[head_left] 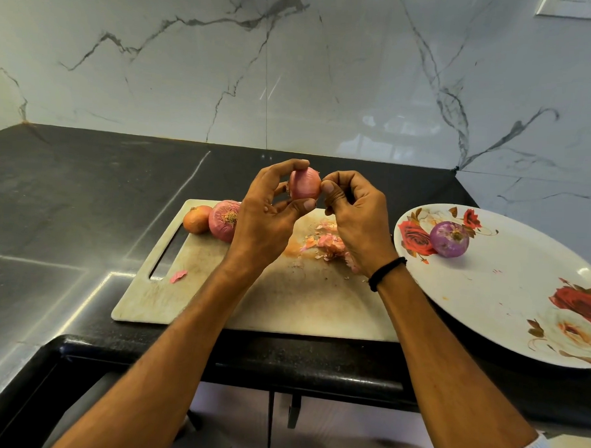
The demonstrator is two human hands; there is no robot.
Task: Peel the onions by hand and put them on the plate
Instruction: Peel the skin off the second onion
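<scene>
My left hand [268,205] grips a pink onion [305,183] above the cutting board [284,301], fingers curled over its top and thumb under it. My right hand [353,219] has its thumb tip against the onion's right side, its fingers curled; whether it pinches skin is hidden. Two unpeeled onions lie at the board's far left: a small orange one [196,218] and a larger pink one [224,220]. A peeled purple onion [449,243] sits on the floral plate [494,300] at the right.
Loose onion skins [327,242] are heaped mid-board under my right hand, and one pink scrap [178,276] lies by the board's handle slot. The black counter [68,197] runs to a marble wall behind. The plate overlaps the board's right edge.
</scene>
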